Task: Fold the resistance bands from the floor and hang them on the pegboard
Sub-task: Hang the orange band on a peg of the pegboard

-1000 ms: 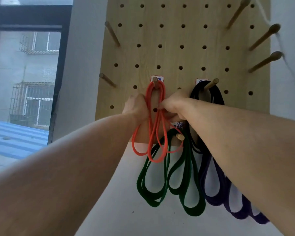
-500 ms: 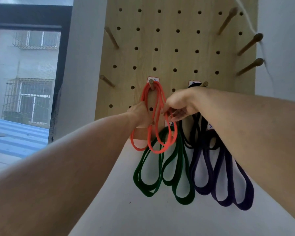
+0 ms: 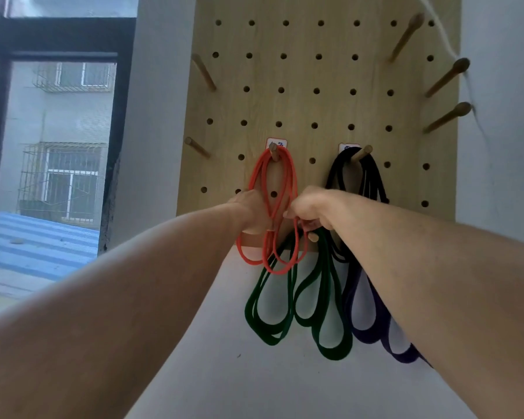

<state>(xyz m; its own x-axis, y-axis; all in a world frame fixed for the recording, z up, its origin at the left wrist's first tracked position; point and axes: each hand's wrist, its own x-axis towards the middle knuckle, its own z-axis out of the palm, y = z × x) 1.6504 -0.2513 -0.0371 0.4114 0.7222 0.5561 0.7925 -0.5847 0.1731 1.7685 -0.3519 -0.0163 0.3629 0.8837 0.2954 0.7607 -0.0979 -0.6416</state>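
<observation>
A folded orange band hangs in loops from a wooden peg on the pale wooden pegboard. My left hand holds the band's left strands at mid-height. My right hand pinches its right strands with curled fingers. Below hangs a folded green band from a lower peg. A dark purple band hangs from the peg to the right, partly hidden behind my right forearm.
Several bare pegs stick out along the board's left edge and upper right. A white wall runs below the board. A dark-framed window is at the left.
My right hand has dropped a little and closed on the orange band's right strands. The purple band's peg is uncovered again. The view has shifted slightly.
</observation>
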